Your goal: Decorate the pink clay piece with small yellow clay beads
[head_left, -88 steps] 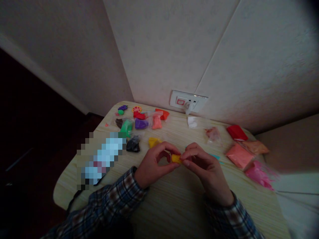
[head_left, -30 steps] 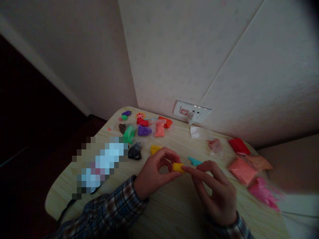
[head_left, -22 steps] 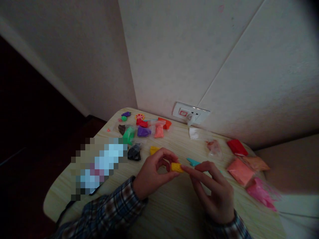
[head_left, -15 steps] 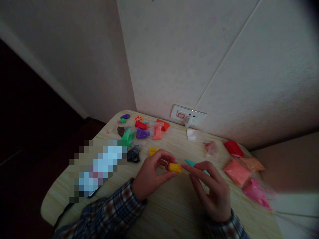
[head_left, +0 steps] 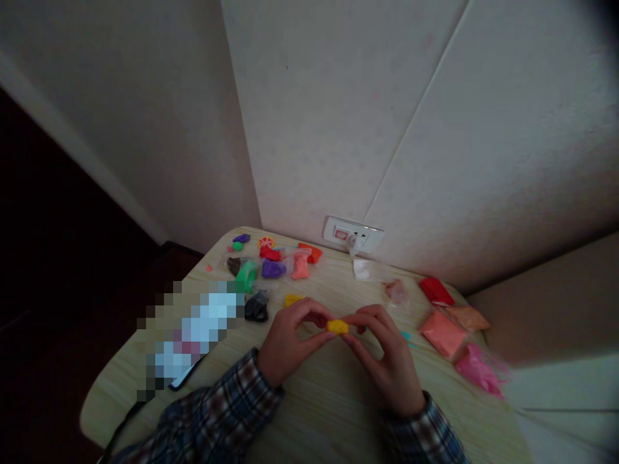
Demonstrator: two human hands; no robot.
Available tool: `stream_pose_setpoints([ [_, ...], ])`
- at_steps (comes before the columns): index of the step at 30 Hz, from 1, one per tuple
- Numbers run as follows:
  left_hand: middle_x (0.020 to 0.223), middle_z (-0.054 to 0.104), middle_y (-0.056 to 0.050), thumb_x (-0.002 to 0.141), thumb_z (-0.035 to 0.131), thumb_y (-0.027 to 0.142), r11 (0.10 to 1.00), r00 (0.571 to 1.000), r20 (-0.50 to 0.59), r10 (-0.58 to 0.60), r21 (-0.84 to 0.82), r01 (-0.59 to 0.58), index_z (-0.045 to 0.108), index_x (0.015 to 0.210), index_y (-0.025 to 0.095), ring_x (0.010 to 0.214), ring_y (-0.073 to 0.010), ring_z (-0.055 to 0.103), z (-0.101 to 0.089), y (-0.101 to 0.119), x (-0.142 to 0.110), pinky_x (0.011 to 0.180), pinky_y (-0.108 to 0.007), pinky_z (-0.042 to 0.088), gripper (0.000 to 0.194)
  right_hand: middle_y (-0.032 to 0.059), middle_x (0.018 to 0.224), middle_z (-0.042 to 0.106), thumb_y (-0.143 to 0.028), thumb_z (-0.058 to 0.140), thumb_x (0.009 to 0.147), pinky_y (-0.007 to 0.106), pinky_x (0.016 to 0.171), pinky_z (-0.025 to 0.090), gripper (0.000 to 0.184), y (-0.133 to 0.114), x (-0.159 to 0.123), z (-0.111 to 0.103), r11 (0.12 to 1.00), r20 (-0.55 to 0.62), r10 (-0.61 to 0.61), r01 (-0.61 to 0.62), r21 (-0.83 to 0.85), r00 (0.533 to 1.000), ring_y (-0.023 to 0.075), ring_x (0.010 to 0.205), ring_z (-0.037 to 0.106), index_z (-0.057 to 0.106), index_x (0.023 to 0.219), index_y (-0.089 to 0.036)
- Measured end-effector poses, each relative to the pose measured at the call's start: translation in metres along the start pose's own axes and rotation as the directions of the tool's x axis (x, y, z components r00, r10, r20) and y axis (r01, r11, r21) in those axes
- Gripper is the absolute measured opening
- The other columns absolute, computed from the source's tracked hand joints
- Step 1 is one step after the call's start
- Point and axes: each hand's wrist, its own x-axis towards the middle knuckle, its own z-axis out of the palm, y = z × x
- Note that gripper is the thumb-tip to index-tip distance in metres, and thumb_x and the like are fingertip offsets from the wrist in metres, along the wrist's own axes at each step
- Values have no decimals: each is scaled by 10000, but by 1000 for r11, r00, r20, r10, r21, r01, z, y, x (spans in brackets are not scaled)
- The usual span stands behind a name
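A small yellow lump of modelling clay (head_left: 337, 327) is held above the table between both hands. My left hand (head_left: 293, 341) pinches its left end between thumb and fingers. From the other side, my right hand (head_left: 387, 361) grips the right end with thumb and forefinger. Just behind the left hand lies a yellow clay packet (head_left: 293, 300), partly hidden by the fingers. A turquoise tool (head_left: 406, 336) lies behind the right hand, mostly covered by it.
Bagged clay sits at the back left, including a purple packet (head_left: 273, 269), a green packet (head_left: 246, 276) and a black packet (head_left: 256, 306). Salmon (head_left: 443, 332) and pink packets (head_left: 480, 370) lie right. A blurred-out phone (head_left: 198, 338) lies left. A wall socket (head_left: 353, 234) holds a plug.
My right hand has moved left and closed its thumb and forefinger on the clay's right end. My left hand keeps its pinch. The camera view has shifted slightly.
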Motion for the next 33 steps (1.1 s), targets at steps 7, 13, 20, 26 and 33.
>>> stream_pose_setpoints([
  [7,877,717,-57,788,727,249,999,1000,14,8,50,-9,688,894,151,806,-166,672,1,-2,1,765,-285,561,150,34,833,625,-378,601,932,297,671,514,185,2,1,4,999,9,21,-20,-28,1000,170,748,601,689,929,-215],
  [13,977,723,-71,770,727,209,987,998,-51,29,158,-20,679,1018,163,831,-171,688,-7,2,2,813,-318,569,256,71,915,642,-421,543,958,372,775,503,272,19,-2,10,982,-10,99,-99,-160,995,212,862,607,681,991,-189],
  [20,983,721,-69,851,603,222,933,962,-251,104,359,-7,665,1019,189,868,-197,659,-37,18,-35,809,-349,542,183,81,1017,625,-419,596,924,447,845,423,231,33,-8,19,927,-14,147,-142,-347,989,271,996,582,702,1000,-228],
  [26,1093,679,-68,835,628,455,733,852,-503,146,634,248,657,1044,230,971,-269,612,-105,28,-93,893,-431,495,308,88,1069,610,-499,570,912,456,831,403,325,39,-13,16,914,-36,120,-125,-385,992,288,1022,569,689,1085,-250],
  [33,1092,581,-90,663,633,596,636,714,-686,-139,491,595,546,980,215,1110,-333,522,-153,0,-117,982,-516,454,503,91,1074,581,-454,526,925,519,928,384,305,35,-11,9,933,-103,21,-57,-356,994,318,1082,541,666,1095,-243],
])
